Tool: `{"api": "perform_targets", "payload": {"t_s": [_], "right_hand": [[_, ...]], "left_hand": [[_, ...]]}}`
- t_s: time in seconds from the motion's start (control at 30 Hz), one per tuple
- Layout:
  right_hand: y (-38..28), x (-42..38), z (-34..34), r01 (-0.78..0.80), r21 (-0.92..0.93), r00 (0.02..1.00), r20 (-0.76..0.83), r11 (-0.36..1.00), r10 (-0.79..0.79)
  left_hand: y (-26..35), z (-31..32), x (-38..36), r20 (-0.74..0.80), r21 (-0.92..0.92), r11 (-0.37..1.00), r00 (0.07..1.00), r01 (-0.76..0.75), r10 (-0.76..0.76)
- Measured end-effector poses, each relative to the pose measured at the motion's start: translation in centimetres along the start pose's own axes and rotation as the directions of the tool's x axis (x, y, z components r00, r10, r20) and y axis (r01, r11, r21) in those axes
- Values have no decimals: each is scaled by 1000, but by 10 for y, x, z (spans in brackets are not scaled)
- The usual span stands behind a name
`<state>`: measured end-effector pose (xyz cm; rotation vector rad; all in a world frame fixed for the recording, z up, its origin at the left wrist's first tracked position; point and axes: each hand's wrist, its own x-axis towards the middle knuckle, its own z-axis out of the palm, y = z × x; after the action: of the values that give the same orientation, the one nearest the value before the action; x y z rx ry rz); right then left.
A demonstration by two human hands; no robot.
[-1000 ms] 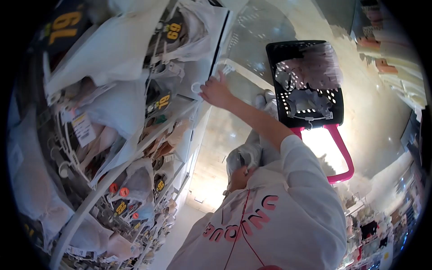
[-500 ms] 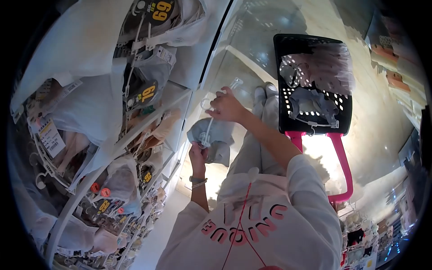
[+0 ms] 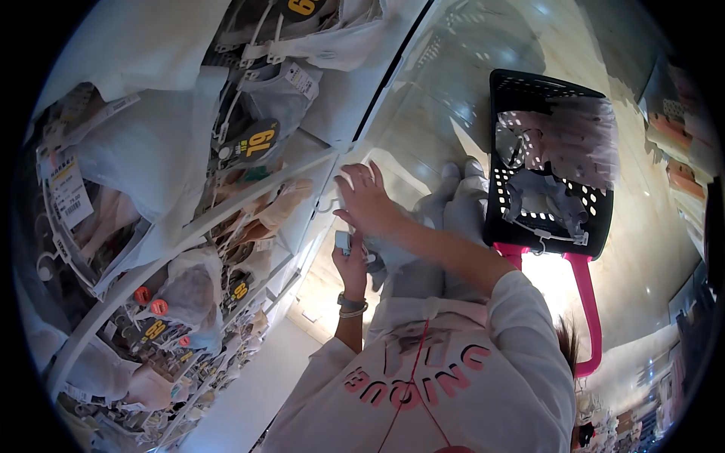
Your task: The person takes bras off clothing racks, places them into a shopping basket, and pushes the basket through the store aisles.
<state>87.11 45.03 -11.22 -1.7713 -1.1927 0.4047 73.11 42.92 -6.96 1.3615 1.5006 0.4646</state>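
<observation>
My left hand (image 3: pixel 349 272), with a dark band at the wrist, is closed on a grey-blue bra; a pale edge (image 3: pixel 343 241) shows above the thumb. Most of the bra is hidden behind my hands and blurred against my grey trousers. Just beyond it, my right hand (image 3: pixel 370 202) has its thumb and forefinger about a clear hanger (image 3: pixel 326 205). The hook sticks out to the left of these fingers, while the other fingers are raised and apart. The rest of the hanger is hidden behind the hand.
On the left, a display rack's pale rail (image 3: pixel 189 238) curves past hanging bras (image 3: pixel 200 291) and number tags (image 3: pixel 259 141). To my right, a black shopping basket (image 3: pixel 495 162) with a pink handle (image 3: pixel 587 317) stands on the floor, holding pink clothing (image 3: pixel 581 140) and a grey garment (image 3: pixel 545 198).
My right hand has moved down toward the left hand, and its fingers have spread. The bra has turned and is now mostly hidden. The view has shifted left.
</observation>
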Motion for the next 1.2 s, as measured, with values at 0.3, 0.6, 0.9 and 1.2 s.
{"api": "perform_targets", "payload": {"t_s": [0.3, 0.6, 0.9, 1.2], "right_hand": [[-40, -14, -54, -340, 90, 880, 382, 936, 283], [4, 51, -139, -81, -503, 923, 287, 860, 255], [47, 193, -159, 457, -525, 876, 405, 718, -262], [-23, 263, -77, 567, -333, 761, 562, 754, -324]], "left_hand": [[25, 18, -10, 119, -21, 986, 979, -164, 165], [71, 2, -55, 257, 198, 962, 957, -191, 137], [-6, -77, -100, 175, 439, 893, 984, -96, 19], [-106, -131, -120, -325, 426, 863, 936, 272, -135]]}}
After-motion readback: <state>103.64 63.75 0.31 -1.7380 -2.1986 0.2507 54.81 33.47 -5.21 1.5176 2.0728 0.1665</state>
